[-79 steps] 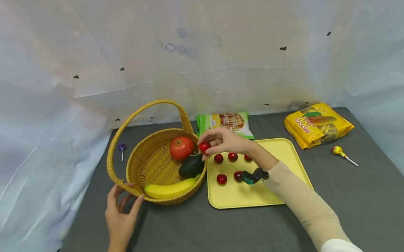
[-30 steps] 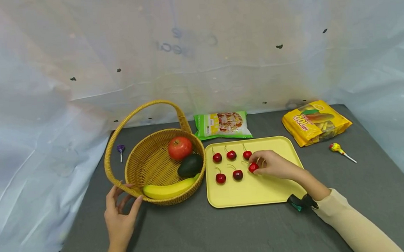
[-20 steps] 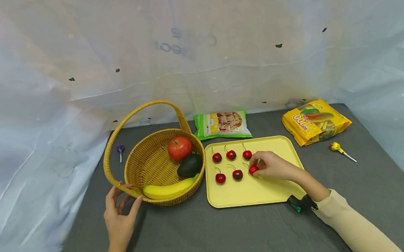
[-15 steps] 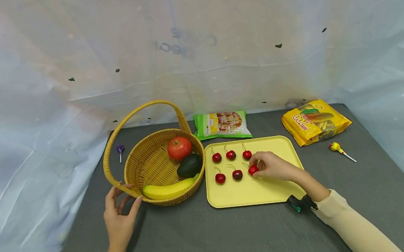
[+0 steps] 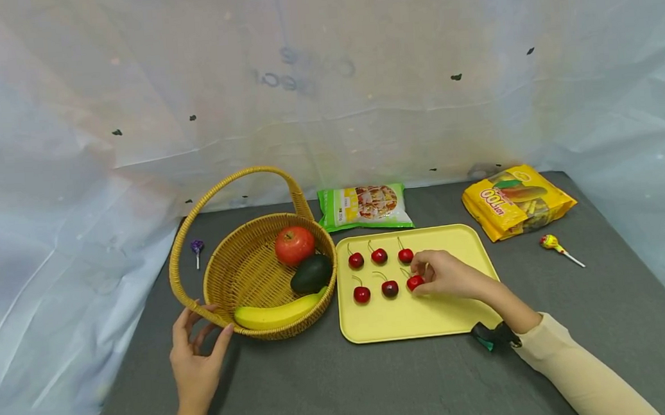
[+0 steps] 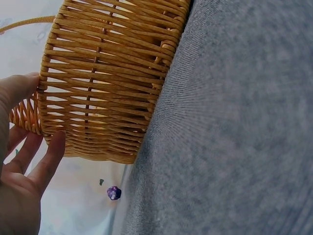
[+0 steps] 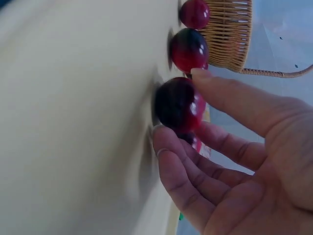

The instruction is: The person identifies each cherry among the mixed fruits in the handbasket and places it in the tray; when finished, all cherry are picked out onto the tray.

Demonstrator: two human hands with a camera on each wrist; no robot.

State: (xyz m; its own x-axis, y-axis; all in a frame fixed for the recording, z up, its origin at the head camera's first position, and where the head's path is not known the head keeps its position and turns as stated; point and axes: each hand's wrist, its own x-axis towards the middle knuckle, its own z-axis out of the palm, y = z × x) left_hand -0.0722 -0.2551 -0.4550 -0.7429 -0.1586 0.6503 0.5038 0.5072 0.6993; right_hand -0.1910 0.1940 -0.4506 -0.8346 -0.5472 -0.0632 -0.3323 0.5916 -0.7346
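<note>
My left hand holds the near-left rim of a yellow wicker basket, by the foot of its handle; in the left wrist view the thumb and fingers lie on the woven rim. Inside the basket are an apple, an avocado and a banana. My right hand pinches a cherry low on the yellow tray; in the right wrist view this cherry sits between thumb and fingertips. Several other stemmed cherries lie beside it in two rows.
Behind the tray lies a green-and-white food bag. A yellow mango-printed bag and a yellow lollipop are at the right. Left of the basket is a purple lollipop. White sheeting stands around the grey table.
My right hand has come from above the basket's right rim, where it held a cherry, down to the tray's front row. Lately the cherry has shifted slightly left. The left hand stays put.
</note>
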